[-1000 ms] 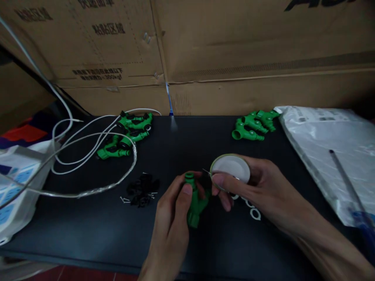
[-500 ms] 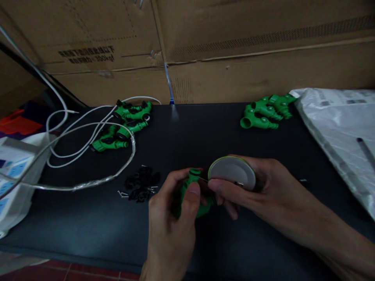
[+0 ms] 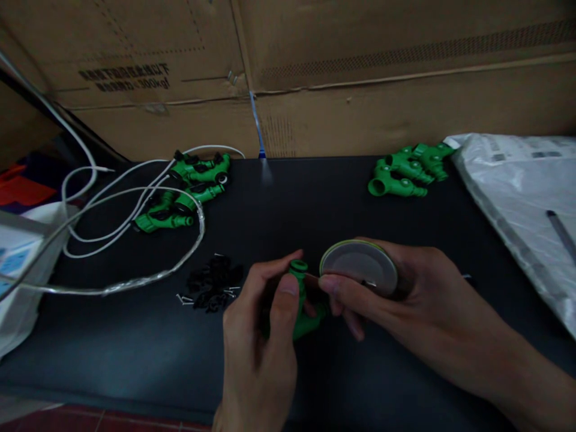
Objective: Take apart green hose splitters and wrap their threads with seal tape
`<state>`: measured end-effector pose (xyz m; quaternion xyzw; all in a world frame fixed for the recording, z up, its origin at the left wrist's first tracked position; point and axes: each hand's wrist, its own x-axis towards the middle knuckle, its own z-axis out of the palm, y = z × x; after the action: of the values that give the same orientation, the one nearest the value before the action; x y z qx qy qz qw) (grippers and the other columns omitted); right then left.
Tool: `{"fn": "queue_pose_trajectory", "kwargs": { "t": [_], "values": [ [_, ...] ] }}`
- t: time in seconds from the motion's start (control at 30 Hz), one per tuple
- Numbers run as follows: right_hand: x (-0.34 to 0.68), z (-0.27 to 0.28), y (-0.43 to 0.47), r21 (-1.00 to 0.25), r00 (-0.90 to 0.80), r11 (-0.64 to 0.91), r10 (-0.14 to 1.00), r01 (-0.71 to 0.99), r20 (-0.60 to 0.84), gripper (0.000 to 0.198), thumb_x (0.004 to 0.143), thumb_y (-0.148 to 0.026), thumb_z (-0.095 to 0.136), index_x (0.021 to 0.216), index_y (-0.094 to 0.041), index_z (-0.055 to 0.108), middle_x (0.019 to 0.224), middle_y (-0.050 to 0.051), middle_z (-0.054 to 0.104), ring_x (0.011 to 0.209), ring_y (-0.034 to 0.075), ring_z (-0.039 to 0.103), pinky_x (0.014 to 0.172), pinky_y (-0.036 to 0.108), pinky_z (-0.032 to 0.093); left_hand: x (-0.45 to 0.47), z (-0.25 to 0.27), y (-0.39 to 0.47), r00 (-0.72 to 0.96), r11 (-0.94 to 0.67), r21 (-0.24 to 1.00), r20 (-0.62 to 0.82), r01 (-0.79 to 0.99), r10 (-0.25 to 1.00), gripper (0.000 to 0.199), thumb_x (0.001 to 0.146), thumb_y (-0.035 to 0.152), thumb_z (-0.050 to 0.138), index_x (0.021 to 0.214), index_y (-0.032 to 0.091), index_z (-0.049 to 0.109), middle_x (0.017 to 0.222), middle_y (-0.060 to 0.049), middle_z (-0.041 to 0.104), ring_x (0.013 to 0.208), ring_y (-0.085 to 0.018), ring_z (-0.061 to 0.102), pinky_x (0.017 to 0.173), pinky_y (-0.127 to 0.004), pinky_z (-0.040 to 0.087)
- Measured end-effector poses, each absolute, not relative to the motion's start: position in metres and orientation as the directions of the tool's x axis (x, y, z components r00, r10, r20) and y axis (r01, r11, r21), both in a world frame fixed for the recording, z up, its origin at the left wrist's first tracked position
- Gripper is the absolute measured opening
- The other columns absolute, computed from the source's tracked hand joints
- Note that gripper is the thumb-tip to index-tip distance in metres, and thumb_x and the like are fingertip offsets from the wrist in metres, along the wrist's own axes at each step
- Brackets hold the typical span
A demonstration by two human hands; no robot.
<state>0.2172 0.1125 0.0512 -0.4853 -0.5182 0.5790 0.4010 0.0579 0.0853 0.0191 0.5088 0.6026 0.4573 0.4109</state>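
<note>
My left hand [image 3: 265,324] is wrapped round a green plastic Y-shaped hose connector [image 3: 306,324]. One neck of the connector points up, with a dark ring near its top; my palm and fingers hide much of the body. Just to the right, my right hand [image 3: 396,294] grips a round grey disc [image 3: 355,264] with a yellow-green rim, like a shallow tin or lid. A small dark and shiny bit shows on the disc beside my thumb. Between my right thumb tip and the connector's neck runs a thin pale line, too fine to name.
Black small parts [image 3: 213,279] and several screws [image 3: 184,299] lie left of my hands. More green connectors rest back left [image 3: 200,174] and back right [image 3: 398,171]. White cables [image 3: 135,285] loop across the left; a white plastic package [image 3: 517,198] lies right. Cardboard [image 3: 315,120] stands behind.
The view has shifted slightly, so things on the left sit a little further left. Both hands keep their holds; the disc and connector have barely moved against each other.
</note>
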Motion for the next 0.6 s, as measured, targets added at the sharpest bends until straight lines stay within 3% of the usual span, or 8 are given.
{"fn": "queue_pose_trajectory", "kwargs": {
  "t": [0.37, 0.6],
  "values": [
    [0.2122, 0.0456, 0.1068, -0.989, -0.135, -0.143, 0.98, 0.032, -0.146, 0.026, 0.082, -0.035, 0.083, 0.064, -0.022, 0.068, 0.053, -0.002, 0.06, 0.048, 0.01, 0.054, 0.042, 0.017, 0.046, 0.0599, 0.0159, 0.0849, -0.179, -0.018, 0.953, 0.075, 0.302, 0.981, 0.02, 0.101, 0.031, 0.057, 0.109, 0.026, 0.075, 0.104, 0.0, 0.079, 0.09, -0.017, 0.073, 0.073, -0.026, 0.058],
    [0.2168, 0.048, 0.1107, -0.994, -0.188, -0.09, 0.977, 0.058, -0.1, 0.02, 0.084, -0.034, 0.081, 0.07, -0.021, 0.073, 0.058, -0.002, 0.062, 0.052, 0.01, 0.056, 0.046, 0.018, 0.047, 0.0586, 0.0218, 0.0847, -0.112, 0.082, 0.982, -0.063, 0.171, 0.992, 0.026, 0.101, 0.036, 0.054, 0.108, 0.021, 0.075, 0.088, -0.003, 0.078, 0.066, -0.016, 0.07, 0.059, -0.027, 0.057]
  ]
}}
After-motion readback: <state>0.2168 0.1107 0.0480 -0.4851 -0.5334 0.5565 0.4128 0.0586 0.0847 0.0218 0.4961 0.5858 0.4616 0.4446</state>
